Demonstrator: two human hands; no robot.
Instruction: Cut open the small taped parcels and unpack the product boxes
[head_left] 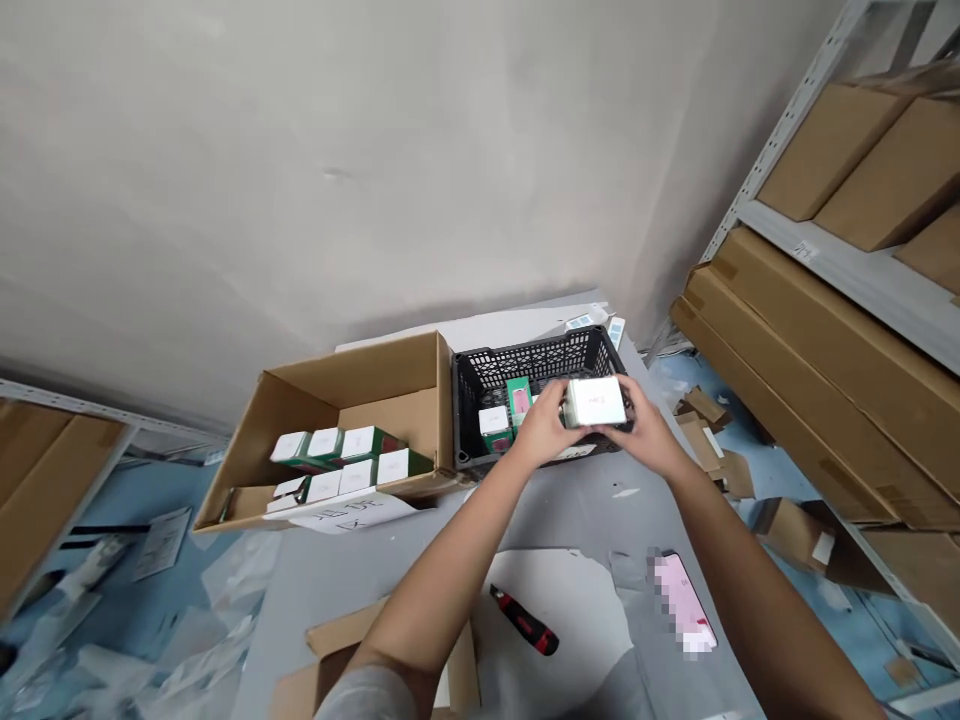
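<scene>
As we hold a white box [596, 403] above the black crate [529, 360], our left hand [544, 425] and right hand [645, 432] clamp it from opposite ends. Green-and-white boxes [352, 465] sit in the crate and in the cardboard box [390, 380] just beside it. A red-and-black box cutter [525, 620] lies on the gray table [420, 540] nearer us.
</scene>
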